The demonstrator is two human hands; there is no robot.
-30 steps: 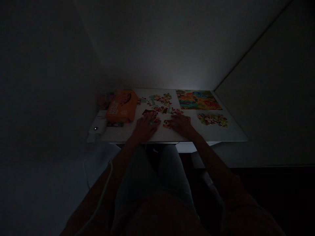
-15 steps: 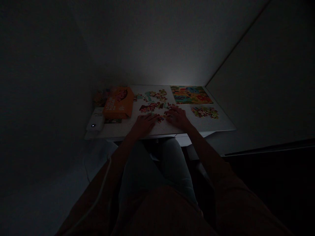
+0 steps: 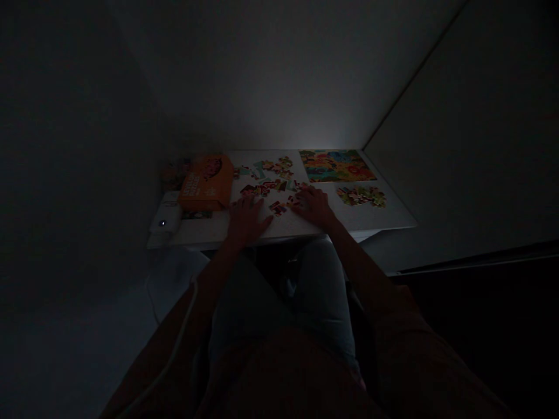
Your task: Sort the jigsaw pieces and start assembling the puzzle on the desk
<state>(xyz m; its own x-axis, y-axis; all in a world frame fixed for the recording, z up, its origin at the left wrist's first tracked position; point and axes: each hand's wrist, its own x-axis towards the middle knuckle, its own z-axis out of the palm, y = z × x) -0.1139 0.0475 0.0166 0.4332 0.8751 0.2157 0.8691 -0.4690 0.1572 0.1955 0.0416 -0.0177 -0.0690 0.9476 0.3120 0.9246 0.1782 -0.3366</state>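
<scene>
table: white top [image 3: 384, 221] sat mid-frame, lit dimly; rest of frame was near black.
finished puzzle: colourful rectangle [image 3: 336, 165] lay flat at the table's upper right, against the back wall.
box: orange box [image 3: 206, 181] lay at the table's left end, lid picture facing up.
white device: small unit [image 3: 165, 223] with one lit dot sat at the table's lower-left corner, just below the box.
loose pieces, centre: scattered pieces [image 3: 273, 177] spread between the box and the finished puzzle, just above both hands.
loose pieces, right: separate cluster [image 3: 361, 196] lay below the finished puzzle, well apart from the hands.
left hand: left hand [image 3: 246, 218] rested palm down on the table, fingers spread flat, gripping nothing; fingertips were at the edge of the centre pieces.
right hand: right hand [image 3: 315, 206] lay flat too, fingers on or at a reddish piece [image 3: 279, 207] between the hands; too dark to tell if it pinched it.
</scene>
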